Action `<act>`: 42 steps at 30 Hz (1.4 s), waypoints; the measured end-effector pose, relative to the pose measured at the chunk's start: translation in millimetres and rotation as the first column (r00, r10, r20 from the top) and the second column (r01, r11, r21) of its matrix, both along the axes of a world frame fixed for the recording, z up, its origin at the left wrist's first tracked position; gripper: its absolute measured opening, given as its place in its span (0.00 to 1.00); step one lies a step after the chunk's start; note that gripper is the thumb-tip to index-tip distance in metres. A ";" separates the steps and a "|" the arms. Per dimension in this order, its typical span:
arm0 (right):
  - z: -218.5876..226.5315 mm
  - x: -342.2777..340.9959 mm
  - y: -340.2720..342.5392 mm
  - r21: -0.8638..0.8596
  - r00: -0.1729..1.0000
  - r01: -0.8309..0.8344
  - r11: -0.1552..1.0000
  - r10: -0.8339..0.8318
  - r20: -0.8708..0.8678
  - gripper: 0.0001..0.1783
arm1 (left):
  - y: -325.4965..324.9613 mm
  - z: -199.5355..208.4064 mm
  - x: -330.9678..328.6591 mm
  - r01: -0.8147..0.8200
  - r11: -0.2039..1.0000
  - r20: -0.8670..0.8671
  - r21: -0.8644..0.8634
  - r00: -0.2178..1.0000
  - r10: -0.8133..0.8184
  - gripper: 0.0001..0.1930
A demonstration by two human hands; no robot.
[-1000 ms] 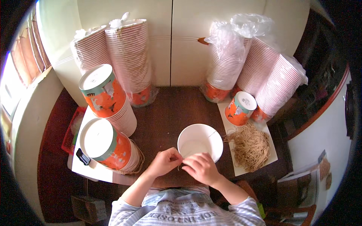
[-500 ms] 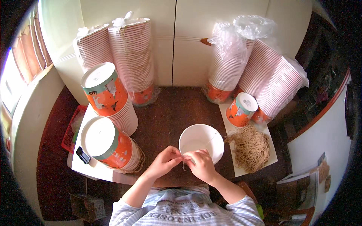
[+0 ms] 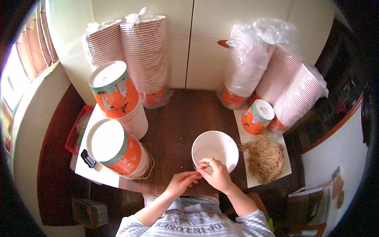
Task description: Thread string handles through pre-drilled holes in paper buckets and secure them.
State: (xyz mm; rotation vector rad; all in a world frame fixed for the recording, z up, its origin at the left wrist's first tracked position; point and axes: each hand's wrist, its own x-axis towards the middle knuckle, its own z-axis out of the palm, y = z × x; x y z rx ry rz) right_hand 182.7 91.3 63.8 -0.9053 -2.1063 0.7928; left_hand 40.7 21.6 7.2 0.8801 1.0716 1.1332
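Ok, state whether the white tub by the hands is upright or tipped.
Upright: the white tub faces mouth up, its inside wall and floor showing beyond the right hand.

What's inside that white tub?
The white tub shows pale walls, part of its floor, and a thin cord by the right rim. The right hand covers part of the near side; anything behind it is hidden.

Bright light fills a white-glowing window (image 3: 17, 75) at far left; flat cream doors (image 3: 205, 59) stand behind a dark-brown table (image 3: 177, 126) at centre.
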 end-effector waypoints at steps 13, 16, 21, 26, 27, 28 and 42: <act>2.9 0.8 -1.6 0.020 0.997 -0.062 0.998 0.061 0.048 0.14 | 14.9 -1.7 4.4 -0.137 0.947 0.633 -0.291 0.715 0.298 0.08; 1.8 1.2 -1.0 0.019 0.997 -0.061 0.998 0.060 0.043 0.14 | 16.6 1.0 5.1 -0.213 0.943 0.595 -0.255 0.734 0.327 0.06; 1.0 2.8 0.2 0.004 0.998 -0.058 0.998 0.058 0.035 0.14 | 20.5 9.0 2.4 -0.378 0.921 0.114 0.099 0.923 0.367 0.06; 2.3 2.1 0.6 0.005 0.998 -0.051 0.999 0.050 0.031 0.12 | 19.6 13.0 -5.5 -0.240 0.877 -0.398 0.416 0.819 0.413 0.07; 1.7 1.9 0.6 0.005 0.998 -0.050 0.999 0.050 0.031 0.12 | 19.1 14.2 -6.3 -0.171 0.852 -0.489 0.494 0.756 0.435 0.07; 0.4 1.5 0.8 0.011 0.999 -0.043 0.999 0.043 0.030 0.12 | 18.5 15.7 -5.9 -0.171 0.852 -0.489 0.494 0.756 0.435 0.07; 0.1 -1.8 -0.6 0.053 1.000 -0.016 0.998 0.015 0.013 0.11 | 14.1 20.8 -8.6 -0.108 0.848 -0.502 0.518 0.765 0.404 0.09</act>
